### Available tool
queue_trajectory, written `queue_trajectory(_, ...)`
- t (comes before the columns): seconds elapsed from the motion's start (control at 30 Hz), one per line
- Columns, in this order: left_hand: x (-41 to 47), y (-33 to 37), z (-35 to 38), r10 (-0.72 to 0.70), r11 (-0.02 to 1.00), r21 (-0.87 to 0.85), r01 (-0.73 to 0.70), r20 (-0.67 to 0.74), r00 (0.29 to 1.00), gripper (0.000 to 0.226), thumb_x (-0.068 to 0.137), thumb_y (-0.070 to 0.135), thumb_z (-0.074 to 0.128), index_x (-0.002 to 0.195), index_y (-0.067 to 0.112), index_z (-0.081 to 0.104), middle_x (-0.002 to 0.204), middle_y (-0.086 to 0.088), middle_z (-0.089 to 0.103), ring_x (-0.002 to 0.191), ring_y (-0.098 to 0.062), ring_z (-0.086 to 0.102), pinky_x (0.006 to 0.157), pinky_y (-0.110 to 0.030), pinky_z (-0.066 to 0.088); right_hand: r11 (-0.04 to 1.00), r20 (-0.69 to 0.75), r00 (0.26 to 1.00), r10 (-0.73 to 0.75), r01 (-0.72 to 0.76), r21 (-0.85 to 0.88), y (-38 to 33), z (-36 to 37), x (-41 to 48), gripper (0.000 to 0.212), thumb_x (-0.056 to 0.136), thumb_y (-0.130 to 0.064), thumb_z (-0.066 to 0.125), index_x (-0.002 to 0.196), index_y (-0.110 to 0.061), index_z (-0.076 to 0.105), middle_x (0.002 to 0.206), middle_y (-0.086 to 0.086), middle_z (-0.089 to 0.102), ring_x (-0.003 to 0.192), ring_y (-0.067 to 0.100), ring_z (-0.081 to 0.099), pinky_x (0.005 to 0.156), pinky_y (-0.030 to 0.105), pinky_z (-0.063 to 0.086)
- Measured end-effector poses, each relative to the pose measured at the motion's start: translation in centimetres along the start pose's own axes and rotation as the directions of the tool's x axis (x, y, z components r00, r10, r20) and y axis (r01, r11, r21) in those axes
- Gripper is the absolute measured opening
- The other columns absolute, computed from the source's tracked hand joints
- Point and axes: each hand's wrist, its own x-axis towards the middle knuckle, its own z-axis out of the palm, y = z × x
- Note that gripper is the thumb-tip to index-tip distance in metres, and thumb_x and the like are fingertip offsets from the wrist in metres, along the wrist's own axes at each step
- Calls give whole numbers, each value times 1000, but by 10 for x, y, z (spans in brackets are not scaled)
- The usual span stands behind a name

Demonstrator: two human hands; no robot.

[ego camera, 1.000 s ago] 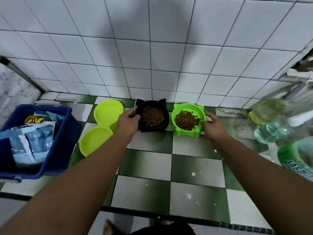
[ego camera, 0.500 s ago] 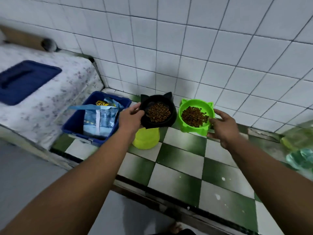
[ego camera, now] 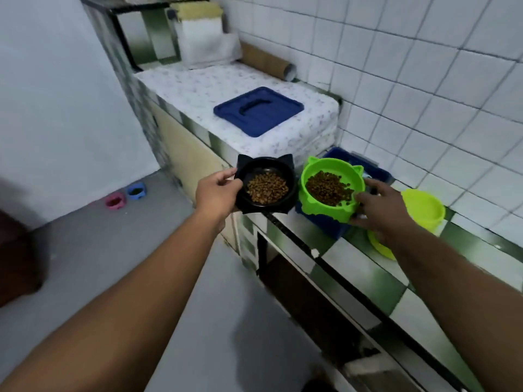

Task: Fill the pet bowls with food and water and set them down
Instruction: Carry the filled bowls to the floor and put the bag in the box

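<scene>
Tiled counter [ego camera: 365, 268] edge: left hand [ego camera: 216, 193] grips black bowl [ego camera: 263, 163] of kibble [ego camera: 267, 188], right hand [ego camera: 382, 206] grips green bowl [ego camera: 321, 208].

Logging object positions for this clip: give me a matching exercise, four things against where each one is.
1 black bowl
2 green bowl
3 blue lid
4 pink bowl

a on the floor
b held in the right hand
c lying on the flowered cover
d held in the left hand

Pairs: 1-d, 2-b, 3-c, 4-a

The grey floor [ego camera: 85, 250] left of the table [ego camera: 368, 273] is open; a blue bin [ego camera: 328, 227] and a lime double bowl [ego camera: 424, 207] crowd the table top.
</scene>
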Motion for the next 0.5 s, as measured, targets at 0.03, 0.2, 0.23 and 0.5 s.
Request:
queue_trajectory(0.03, 5, 1, -24, -12, 1000, -14, 12, -31, 999, 33, 93, 3, 63, 123, 16, 69, 93, -5, 72, 59, -7, 67, 64, -39, 64, 1000, 45, 999, 13, -13, -17, -1, 26, 1, 38, 93, -2, 58, 126, -21, 59, 118, 17, 62, 90, 35, 68, 53, 40, 59)
queue_trajectory(0.2, 35, -7, -143, -67, 993, -108, 41, -253, 965, 33, 94, 1, 63, 125, 13, 69, 95, -2, 73, 66, -11, 69, 64, -37, 62, 997, 277, 960, 47, -26, -78, 4, 159, 8, 37, 94, -2, 58, 126, -21, 59, 114, 21, 64, 92, 35, 68, 53, 42, 60)
queue_trajectory(0.23, 41, -10, -165, -76, 991, -127, 39, -302, 950, 33, 94, 2, 62, 125, 13, 69, 93, -1, 73, 64, -10, 69, 63, -36, 62, 996, 318, 947, 45, -20, -83, 5, 187, 9, 38, 94, -1, 58, 127, -20, 58, 110, 20, 65, 89, 33, 69, 52, 42, 60)
queue_trajectory(0.5, 111, -36, -303, -131, 977, -212, 6, -576, 807, 31, 94, -2, 60, 121, 8, 71, 104, -11, 74, 77, -20, 70, 65, -41, 64, 979, 577, 802, 152, -44, -197, 32, 405, 54, 44, 93, 1, 56, 130, -21, 54, 119, 25, 64, 89, 33, 68, 55, 44, 60)
